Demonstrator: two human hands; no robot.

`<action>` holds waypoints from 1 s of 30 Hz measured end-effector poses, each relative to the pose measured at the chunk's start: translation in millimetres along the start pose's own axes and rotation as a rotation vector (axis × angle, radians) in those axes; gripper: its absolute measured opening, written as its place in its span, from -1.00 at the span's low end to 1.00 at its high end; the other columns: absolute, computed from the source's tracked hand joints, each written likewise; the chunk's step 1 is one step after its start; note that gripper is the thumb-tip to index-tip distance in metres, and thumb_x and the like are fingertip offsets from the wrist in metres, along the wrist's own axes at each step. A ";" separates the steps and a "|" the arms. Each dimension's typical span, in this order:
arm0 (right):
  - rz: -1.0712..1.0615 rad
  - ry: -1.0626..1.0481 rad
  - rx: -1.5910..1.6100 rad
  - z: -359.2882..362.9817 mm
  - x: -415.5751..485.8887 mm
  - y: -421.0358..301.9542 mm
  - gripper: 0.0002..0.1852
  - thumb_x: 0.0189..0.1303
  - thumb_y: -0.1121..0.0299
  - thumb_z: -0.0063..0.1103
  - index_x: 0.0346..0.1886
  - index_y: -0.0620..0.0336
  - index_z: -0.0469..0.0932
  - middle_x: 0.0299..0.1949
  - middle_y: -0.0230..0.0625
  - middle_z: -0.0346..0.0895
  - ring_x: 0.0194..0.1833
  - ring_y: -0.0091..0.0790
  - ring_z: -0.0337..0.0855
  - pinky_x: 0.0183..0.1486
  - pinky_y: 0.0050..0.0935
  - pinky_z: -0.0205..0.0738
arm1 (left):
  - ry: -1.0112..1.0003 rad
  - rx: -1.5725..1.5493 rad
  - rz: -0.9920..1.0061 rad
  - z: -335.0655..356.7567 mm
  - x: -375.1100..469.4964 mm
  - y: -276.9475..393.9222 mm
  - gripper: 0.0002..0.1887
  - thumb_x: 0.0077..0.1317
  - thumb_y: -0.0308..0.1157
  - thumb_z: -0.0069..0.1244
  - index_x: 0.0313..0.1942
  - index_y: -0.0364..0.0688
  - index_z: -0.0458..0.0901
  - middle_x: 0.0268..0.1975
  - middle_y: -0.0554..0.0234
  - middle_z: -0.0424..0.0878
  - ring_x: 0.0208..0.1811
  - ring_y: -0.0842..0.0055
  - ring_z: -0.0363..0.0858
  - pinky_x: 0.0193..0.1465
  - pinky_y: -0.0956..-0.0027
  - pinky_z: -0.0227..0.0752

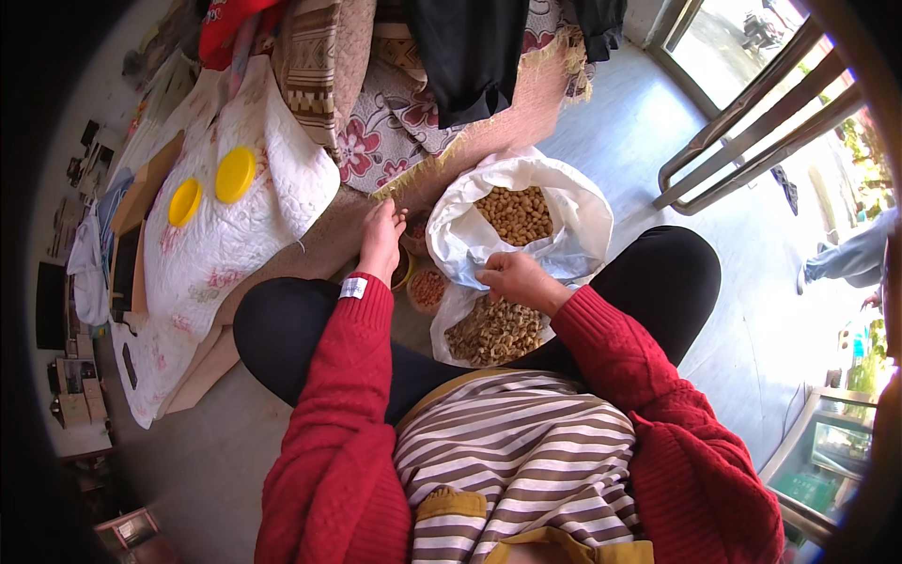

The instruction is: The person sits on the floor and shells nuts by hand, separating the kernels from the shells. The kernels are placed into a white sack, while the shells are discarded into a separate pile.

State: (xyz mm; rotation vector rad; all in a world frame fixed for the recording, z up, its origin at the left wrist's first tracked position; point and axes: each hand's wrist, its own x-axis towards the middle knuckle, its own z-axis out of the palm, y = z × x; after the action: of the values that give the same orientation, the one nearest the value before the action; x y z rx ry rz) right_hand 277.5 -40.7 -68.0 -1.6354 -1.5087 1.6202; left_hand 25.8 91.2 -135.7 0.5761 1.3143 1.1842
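A white woven sack (592,211) with its rim rolled down holds unshelled peanuts (518,213). Nearer to me, empty peanut shells (493,331) fill a second white bag (438,330). My right hand (521,280) hovers between the two, fingers curled together; whether something small is pinched in them is hidden. Beside the sack, my left hand (382,240) reaches out over small containers, its fingers apart and nothing visible in them. One clear tub (427,290) contains shelled peanut kernels. A yellow-rimmed container (402,271) is partly covered by my left wrist.
Left of me, a white quilted cover (232,233) bears two yellow lids (235,175). Ahead hang black trousers (465,63) over a flowered cloth (373,151). Metal door handles (761,134) jut in at upper right. Outside, a person's leg (849,254) shows.
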 end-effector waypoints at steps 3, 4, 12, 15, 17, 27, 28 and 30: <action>0.017 0.027 0.144 0.4 8.8 10.6 -0.63 0.37 0.16 0.26 -0.25 0.39 0.66 -0.45 -0.21 0.69 -0.43 -0.37 0.70 -0.31 -0.30 0.59 | 0.030 0.124 0.006 -0.1 1.3 -3.0 -0.65 0.41 -0.07 0.12 0.04 -0.08 0.68 -0.33 0.50 0.41 -0.36 0.67 0.33 -0.27 0.44 0.32; -0.021 0.053 0.168 -0.9 14.1 20.8 -0.61 0.39 0.13 0.23 -0.27 0.36 0.66 -0.47 -0.21 0.68 -0.44 -0.39 0.67 -0.34 -0.31 0.57 | 0.015 0.157 0.071 9.2 -7.2 -4.5 -0.72 0.42 -0.10 0.11 0.00 -0.03 0.70 -0.43 0.61 0.27 -0.46 0.72 0.18 -0.44 0.46 0.10; 0.063 -0.037 0.826 -9.8 8.1 5.2 -0.66 0.44 0.13 -0.04 -0.16 0.20 0.60 -0.45 -0.29 0.61 -0.65 -0.54 0.34 -0.67 -0.49 0.14 | -0.417 0.894 0.816 39.2 -77.1 12.4 -0.71 0.35 -0.47 0.14 0.05 -0.35 0.62 0.06 0.02 0.67 0.10 0.24 0.65 0.24 0.25 0.46; -0.053 0.005 0.875 -7.1 9.8 15.1 -0.73 0.33 0.18 0.04 -0.19 0.20 0.56 -0.48 -0.28 0.59 -0.67 -0.53 0.33 -0.69 -0.47 0.10 | -0.515 0.970 0.820 61.0 -113.0 15.2 -0.72 0.31 -0.47 0.19 0.00 -0.34 0.64 0.01 0.02 0.67 0.05 0.24 0.66 0.19 0.26 0.49; -0.093 0.078 0.842 -4.1 13.6 16.1 -0.75 0.30 0.17 0.06 -0.23 0.17 0.54 -0.51 -0.29 0.55 -0.67 -0.53 0.31 -0.69 -0.46 0.09 | -0.586 0.939 0.709 64.4 -120.7 13.6 -0.72 0.32 -0.46 0.20 0.01 -0.34 0.66 -0.04 0.08 0.69 0.01 0.34 0.65 0.15 0.31 0.49; -0.189 0.339 0.790 18.3 35.2 20.3 -0.70 0.37 0.19 0.23 -0.16 0.28 0.53 -0.41 -0.25 0.64 -0.49 -0.47 0.62 -0.51 -0.46 0.45 | -0.780 0.572 0.182 59.6 -113.9 1.5 -0.77 0.43 -0.45 0.14 0.02 -0.37 0.68 -0.14 0.30 0.74 -0.14 0.66 0.65 0.00 0.50 0.51; -0.188 0.360 0.723 19.6 34.9 18.4 -0.70 0.37 0.20 0.22 -0.13 0.30 0.53 -0.39 -0.24 0.65 -0.46 -0.46 0.63 -0.47 -0.45 0.48 | -0.769 0.582 0.182 56.6 -113.5 0.3 -0.77 0.41 -0.45 0.16 0.01 -0.37 0.68 -0.15 0.28 0.75 -0.15 0.65 0.67 0.00 0.50 0.52; -0.191 0.388 0.588 20.0 32.5 15.6 -0.68 0.39 0.20 0.21 -0.07 0.33 0.52 -0.36 -0.23 0.65 -0.39 -0.43 0.67 -0.40 -0.44 0.54 | -0.758 0.628 0.197 50.8 -113.0 -2.0 -0.77 0.40 -0.46 0.16 0.00 -0.38 0.68 -0.16 0.26 0.76 -0.15 0.64 0.69 -0.01 0.49 0.54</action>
State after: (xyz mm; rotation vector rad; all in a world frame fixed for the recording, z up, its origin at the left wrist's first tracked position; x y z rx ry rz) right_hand 258.1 -26.4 -101.6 -1.3238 -0.8548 1.3651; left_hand 92.1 4.0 -77.6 1.4711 0.9474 0.5621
